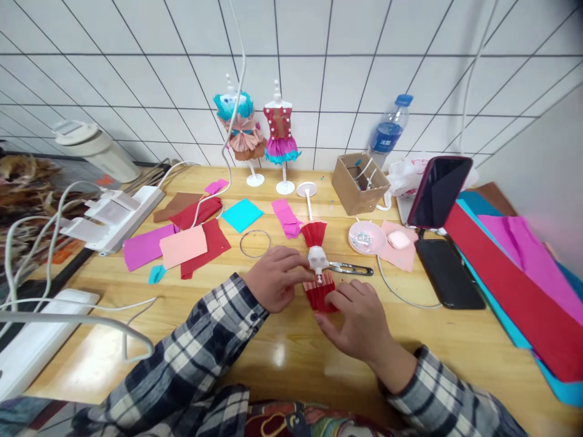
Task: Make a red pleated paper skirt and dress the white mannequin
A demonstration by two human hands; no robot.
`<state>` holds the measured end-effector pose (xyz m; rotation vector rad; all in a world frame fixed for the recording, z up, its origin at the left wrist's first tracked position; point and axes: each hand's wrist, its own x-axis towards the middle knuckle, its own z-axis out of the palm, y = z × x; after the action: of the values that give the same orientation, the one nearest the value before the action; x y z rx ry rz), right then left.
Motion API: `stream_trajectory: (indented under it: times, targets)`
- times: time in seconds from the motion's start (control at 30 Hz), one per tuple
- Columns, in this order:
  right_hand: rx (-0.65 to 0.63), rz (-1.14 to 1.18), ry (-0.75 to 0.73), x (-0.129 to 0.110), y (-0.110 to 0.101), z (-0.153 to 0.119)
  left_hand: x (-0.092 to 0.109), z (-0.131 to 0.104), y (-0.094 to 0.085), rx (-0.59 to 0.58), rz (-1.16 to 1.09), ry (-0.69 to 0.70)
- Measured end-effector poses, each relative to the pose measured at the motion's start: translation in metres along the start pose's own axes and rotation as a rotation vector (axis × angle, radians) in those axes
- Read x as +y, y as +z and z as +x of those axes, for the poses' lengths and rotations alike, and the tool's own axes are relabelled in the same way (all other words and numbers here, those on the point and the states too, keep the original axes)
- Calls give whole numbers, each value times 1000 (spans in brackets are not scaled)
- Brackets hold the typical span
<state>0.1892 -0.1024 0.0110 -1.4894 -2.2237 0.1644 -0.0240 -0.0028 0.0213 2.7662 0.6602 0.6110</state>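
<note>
A small white dress form [317,258] lies on the wooden table, base away from me and neck toward me. A pleated red crepe paper skirt [314,233] covers its lower part. Below its neck is a second piece of pleated red crepe paper [319,297], with a paler band along its upper edge. My left hand [280,276] is curled at the form's left shoulder, fingertips on its neck and the paper's edge. The thumb and fingers of my right hand [357,315] pinch the paper's lower right edge. Silver snips [353,268] lie right of the form.
Two dressed forms [281,130] stand against the tiled wall. Left lie paper scraps [184,247], a metal ring [255,243] and power strips [122,218]. Right are a pink dish of beads [365,247], a cardboard box [348,188], phones [449,273] and long paper sheets [514,291].
</note>
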Motion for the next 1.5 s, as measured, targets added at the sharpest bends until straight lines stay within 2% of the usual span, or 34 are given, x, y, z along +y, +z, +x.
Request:
stream_trajectory:
  times: [0.07,0.17,0.27,0.4,0.57,0.73,0.9,1.07,1.17,1.3,1.5]
  targets:
    - [-39,-68,74,-9,4,4,4,-3,5,-90,-6,43]
    - [-99,-88,138,-15,11,8,6,-1,13,-150,11,52]
    - [-157,-4,210,-13,12,6,6,2,17,-158,50,23]
    - [-238,138,301,-6,4,-3,8,-1,17,-107,74,-2]
    - [-221,153,245,1,-8,-15,17,-4,16,-133,11,22]
    - [-157,196,237,-3,-13,-21,33,-10,10,-246,19,-124]
    - [-184,291,189,-13,-10,-22,53,-16,-6,-324,42,-246]
    - [-236,297,171,-12,-6,-21,68,-22,-18,-386,23,-306]
    - [-253,306,152,-10,-8,-24,69,-24,-17,-411,-30,-337]
    - [-202,333,227,-10,-10,-28,65,-25,-11,-421,-79,-398]
    - [-209,307,237,-10,-1,-29,61,-23,-5,-413,-75,-386]
